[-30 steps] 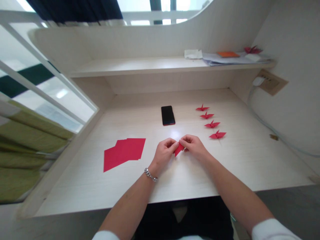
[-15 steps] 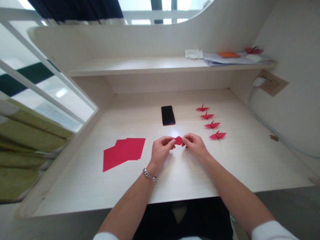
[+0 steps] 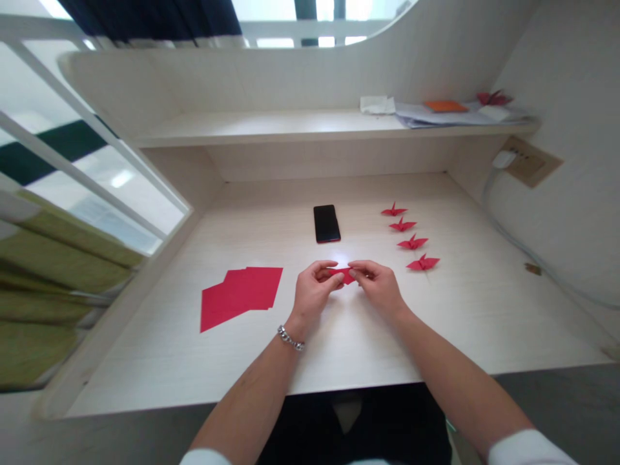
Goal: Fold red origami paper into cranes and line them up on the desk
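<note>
Between my two hands is a small piece of folded red paper (image 3: 347, 276), held just above the desk. My left hand (image 3: 312, 290), with a silver chain bracelet at the wrist, pinches its left side between thumb and fingers. At the right side, the thumb and fingers of my right hand (image 3: 380, 287) grip it too. Fingers cover both ends of the paper. To the left lies an overlapping stack of flat red paper sheets (image 3: 237, 294). Several red origami cranes (image 3: 413, 243) stand in a row to the right of my hands.
A black phone (image 3: 327, 223) lies beyond my hands on the pale desk (image 3: 159, 361). The shelf (image 3: 271, 123) behind carries papers, an orange item (image 3: 446, 106) and a red folded piece (image 3: 494, 98). A white cable (image 3: 508, 239) runs from the wall socket (image 3: 530, 165).
The red paper has changed from a compact pointed shape to a wider one with a flat top edge. My fingers have moved up to its upper edge, thumbs staying in front.
</note>
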The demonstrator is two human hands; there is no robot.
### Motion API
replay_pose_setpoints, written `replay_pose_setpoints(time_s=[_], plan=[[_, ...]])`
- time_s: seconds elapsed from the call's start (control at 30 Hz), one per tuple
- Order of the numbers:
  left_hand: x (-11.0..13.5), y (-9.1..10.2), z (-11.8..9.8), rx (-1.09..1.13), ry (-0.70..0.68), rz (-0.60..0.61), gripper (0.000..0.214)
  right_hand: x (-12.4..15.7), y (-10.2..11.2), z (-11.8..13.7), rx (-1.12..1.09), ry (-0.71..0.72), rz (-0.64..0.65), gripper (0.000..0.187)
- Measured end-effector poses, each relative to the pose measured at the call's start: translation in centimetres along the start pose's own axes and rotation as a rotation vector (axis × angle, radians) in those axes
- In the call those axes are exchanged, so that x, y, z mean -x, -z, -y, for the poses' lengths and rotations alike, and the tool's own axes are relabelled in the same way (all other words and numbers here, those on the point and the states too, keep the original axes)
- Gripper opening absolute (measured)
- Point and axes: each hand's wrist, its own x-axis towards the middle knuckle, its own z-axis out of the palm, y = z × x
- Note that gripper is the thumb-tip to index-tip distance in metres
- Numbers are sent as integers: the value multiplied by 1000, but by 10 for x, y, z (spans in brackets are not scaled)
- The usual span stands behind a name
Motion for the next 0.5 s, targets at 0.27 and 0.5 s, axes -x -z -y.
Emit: replay_pose_setpoints(time_s=[0.27,0.5], plan=[[-3,0,2,75,-24,1,39,3,0,9,113,154,-73,11],[-3,3,4,97,-63,74,36,2,-1,13,62,10,-43,11]])
